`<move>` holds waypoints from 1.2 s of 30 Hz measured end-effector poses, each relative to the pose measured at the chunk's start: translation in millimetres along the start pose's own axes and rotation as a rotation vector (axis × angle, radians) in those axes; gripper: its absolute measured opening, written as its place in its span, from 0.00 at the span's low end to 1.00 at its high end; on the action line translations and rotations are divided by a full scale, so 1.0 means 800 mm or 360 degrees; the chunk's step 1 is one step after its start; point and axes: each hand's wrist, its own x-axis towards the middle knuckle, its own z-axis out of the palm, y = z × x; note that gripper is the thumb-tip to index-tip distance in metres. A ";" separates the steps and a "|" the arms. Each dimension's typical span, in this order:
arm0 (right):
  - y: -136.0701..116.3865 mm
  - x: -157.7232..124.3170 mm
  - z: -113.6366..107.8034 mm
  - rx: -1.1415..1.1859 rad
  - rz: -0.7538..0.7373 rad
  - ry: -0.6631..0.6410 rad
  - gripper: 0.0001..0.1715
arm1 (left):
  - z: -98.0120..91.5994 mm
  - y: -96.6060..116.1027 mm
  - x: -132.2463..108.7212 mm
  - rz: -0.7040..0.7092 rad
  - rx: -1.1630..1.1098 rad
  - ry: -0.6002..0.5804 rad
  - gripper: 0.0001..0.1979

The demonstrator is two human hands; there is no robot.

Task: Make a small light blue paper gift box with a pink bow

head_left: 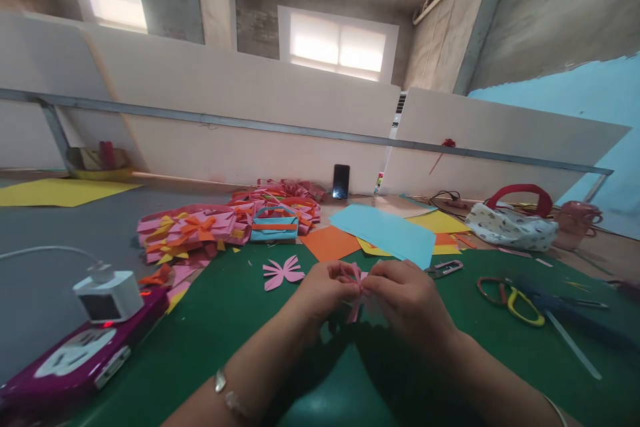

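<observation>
Between my hands, just above the green mat (225, 347), is a pink paper cutout (356, 312) with narrow petal-like strips. My left hand (327, 290) pinches it from the left. From the right, my right hand (407, 293) closes its fingers on the same piece, and the fingers cover much of it. A second pink paper cutout (283, 272), shaped like a butterfly with slits, lies flat on the mat to the left of my left hand. Beyond my right hand lies a small pair of thread snips (445, 269).
Scissors (525, 307) with red and yellow handles lie at right. Colored paper sheets (387, 230) spread behind my hands. Pink and orange paper crafts (200, 227) pile up at back left, beside a small blue paper bag (274, 225). A purple power strip (85, 353) holds a white charger (107, 297). A phone (341, 181) leans upright.
</observation>
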 end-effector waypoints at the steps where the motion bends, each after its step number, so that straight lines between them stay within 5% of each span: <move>1: 0.000 0.000 0.000 0.0111 0.0070 -0.0003 0.11 | 0.000 0.000 0.002 0.0041 0.0051 0.0036 0.14; 8: 0.002 0.006 -0.005 0.0911 0.0799 -0.0114 0.09 | 0.005 0.003 0.002 0.0238 0.0471 0.0242 0.14; 14: -0.007 0.014 0.002 0.1690 0.1482 -0.0316 0.21 | 0.013 0.000 -0.005 0.0687 0.0959 0.0440 0.14; 36: -0.008 0.015 0.007 0.1599 0.1372 -0.0054 0.19 | 0.014 -0.005 -0.001 0.0675 0.0981 0.0364 0.18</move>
